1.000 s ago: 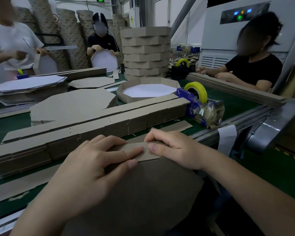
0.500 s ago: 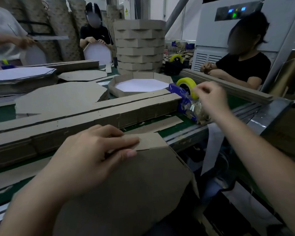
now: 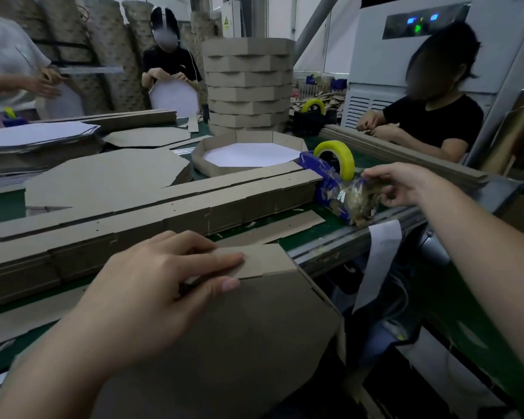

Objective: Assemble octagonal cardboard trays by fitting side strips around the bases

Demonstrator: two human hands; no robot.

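Note:
A brown octagonal tray [image 3: 242, 337] lies bottom-up at the table's near edge, its side strip [image 3: 266, 261] wrapped around the base. My left hand [image 3: 152, 285] grips the strip's overlapping end against the tray's far edge, thumb under, fingers on top. My right hand [image 3: 397, 182] reaches to the blue tape dispenser [image 3: 333, 189] with the yellow tape roll [image 3: 335, 157] and pinches the tape end at its cutter.
Bundles of flat side strips [image 3: 152, 216] lie across the green table [image 3: 0, 204]. Behind them are stacked bases [image 3: 103, 173], a finished tray with a white inside [image 3: 248, 152] and a tall tray stack [image 3: 248, 86]. Three other people work around the table.
My right hand left the strip's joint and moved right to the tape dispenser, then lowered onto the tape end. My left hand kept holding the joint.

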